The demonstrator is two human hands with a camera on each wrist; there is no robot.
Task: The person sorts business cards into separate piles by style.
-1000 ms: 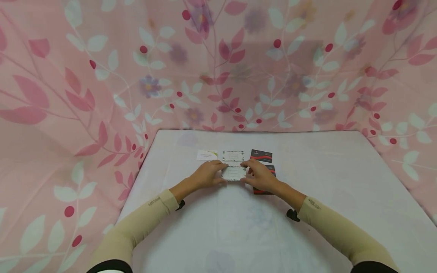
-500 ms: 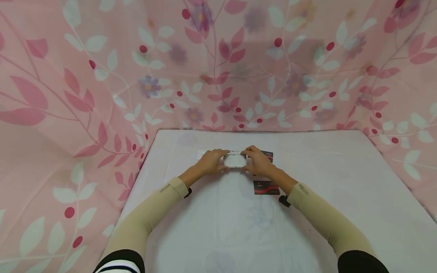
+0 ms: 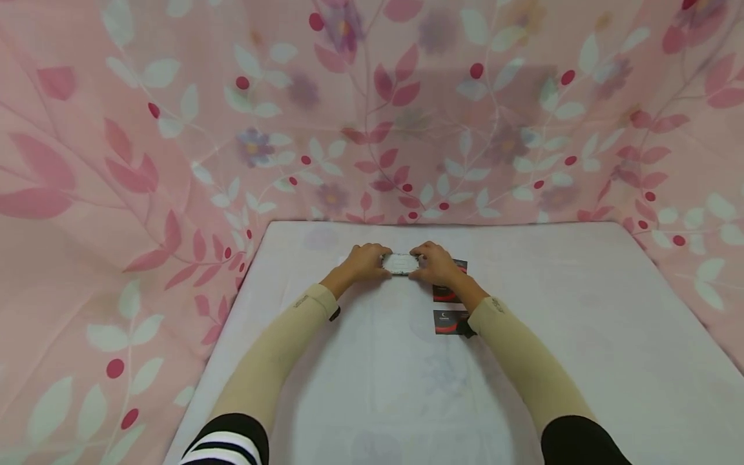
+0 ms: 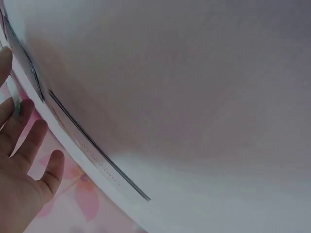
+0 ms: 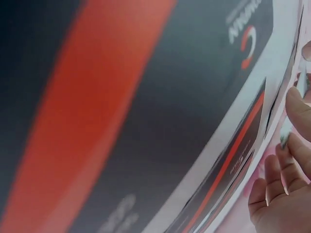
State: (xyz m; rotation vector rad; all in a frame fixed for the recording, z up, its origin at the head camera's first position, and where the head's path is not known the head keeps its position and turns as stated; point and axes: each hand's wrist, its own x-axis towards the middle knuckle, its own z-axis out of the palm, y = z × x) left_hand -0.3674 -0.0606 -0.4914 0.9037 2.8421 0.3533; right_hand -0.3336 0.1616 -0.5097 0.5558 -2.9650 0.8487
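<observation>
A white card with a leafy green border [image 3: 401, 263] is held level between both hands near the back of the table. My left hand [image 3: 367, 261] pinches its left end, thumb at the near edge and fingers at the far one. At the right end, my right hand [image 3: 436, 265] pinches it the same way. In the left wrist view the left hand [image 4: 24, 179] spreads its other fingers past the card's thin edge [image 4: 13, 92]. The right wrist view catches the right hand [image 5: 286, 199] with the card's green-tipped corner [image 5: 285, 140] at its fingertips.
Black cards with red stripes run in a column right of the hands: one at the front [image 3: 447, 321], a middle one [image 3: 446, 294], and one partly behind the right hand [image 3: 462, 265]. A white cloth covers the table [image 3: 372, 374]; pink floral fabric [image 3: 372, 116] hangs behind it.
Both hands have moved away toward the table's back with the leafy-bordered card. It now covers the spot where a matching card lay. The front black card has come out from under the right hand.
</observation>
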